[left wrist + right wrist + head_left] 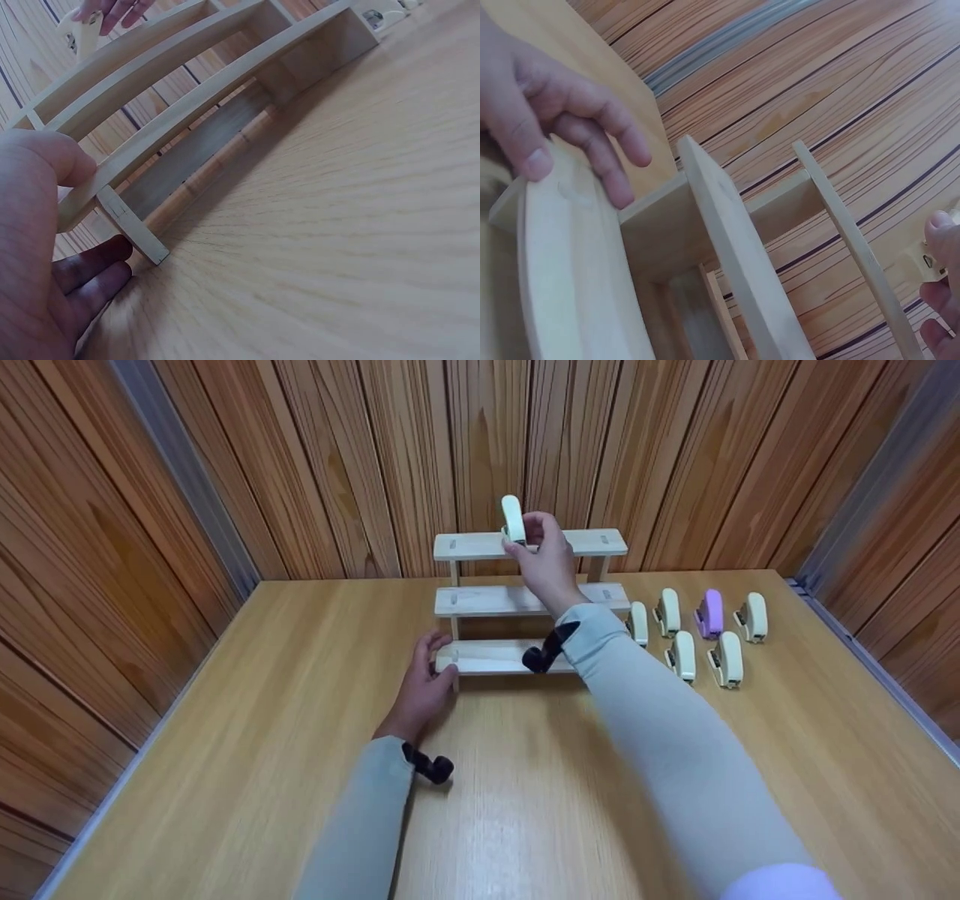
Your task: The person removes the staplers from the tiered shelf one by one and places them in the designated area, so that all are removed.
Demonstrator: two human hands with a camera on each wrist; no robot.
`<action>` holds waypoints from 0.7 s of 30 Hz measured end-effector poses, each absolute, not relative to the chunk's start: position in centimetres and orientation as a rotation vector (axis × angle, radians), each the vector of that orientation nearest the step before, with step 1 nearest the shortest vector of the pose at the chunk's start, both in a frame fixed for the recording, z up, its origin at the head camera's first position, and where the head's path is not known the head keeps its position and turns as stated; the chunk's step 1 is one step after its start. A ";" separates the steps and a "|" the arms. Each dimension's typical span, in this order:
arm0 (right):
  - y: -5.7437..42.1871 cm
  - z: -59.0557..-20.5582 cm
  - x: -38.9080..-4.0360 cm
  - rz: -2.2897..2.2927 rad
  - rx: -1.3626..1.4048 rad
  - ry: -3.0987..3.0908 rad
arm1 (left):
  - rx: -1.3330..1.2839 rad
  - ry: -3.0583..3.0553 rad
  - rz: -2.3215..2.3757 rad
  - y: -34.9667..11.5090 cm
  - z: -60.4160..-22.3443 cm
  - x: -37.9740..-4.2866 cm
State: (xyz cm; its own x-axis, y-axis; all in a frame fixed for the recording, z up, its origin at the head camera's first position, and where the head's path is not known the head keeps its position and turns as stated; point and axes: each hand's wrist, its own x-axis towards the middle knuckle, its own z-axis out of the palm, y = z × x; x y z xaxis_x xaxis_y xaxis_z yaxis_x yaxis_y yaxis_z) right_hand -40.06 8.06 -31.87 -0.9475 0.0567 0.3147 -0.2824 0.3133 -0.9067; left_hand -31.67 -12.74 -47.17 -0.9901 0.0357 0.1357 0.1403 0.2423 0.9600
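Observation:
A three-tier wooden shelf rack (pixel 487 601) stands on the table. My left hand (pixel 421 690) grips the left end of its lowest shelf; in the left wrist view the thumb lies over the board and the fingers are at the end piece (pixel 135 225). Up at the top shelf (pixel 472 545), my right hand (pixel 551 562) pinches a pale stapler (pixel 513 519), held upright. The right wrist view catches only part of that stapler (pixel 924 262), at its right edge. Whether its base touches the shelf I cannot tell.
Right of the rack stand several pale staplers (pixel 726 660) and one purple stapler (pixel 709 615) in two loose rows. The right forearm partly covers the nearest of them. A wood-panelled wall (pixel 360 472) rises close behind the rack, on the wooden table (pixel 300 675).

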 end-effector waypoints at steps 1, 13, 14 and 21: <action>8.4 -32.0 -39.9 1.679 0.209 -2.299 | -0.168 -2.406 -1.878 -12.7 -47.2 -31.7; 13.8 -33.4 -37.7 1.603 0.233 -2.306 | -0.168 -2.443 -1.883 -12.4 -47.2 -31.7; 14.3 -33.5 -37.5 1.596 0.233 -2.303 | -0.170 -2.440 -1.888 -12.4 -47.2 -31.7; 17.3 -33.7 -36.3 1.537 0.235 -2.279 | -0.203 -2.418 -1.890 -12.5 -47.3 -31.7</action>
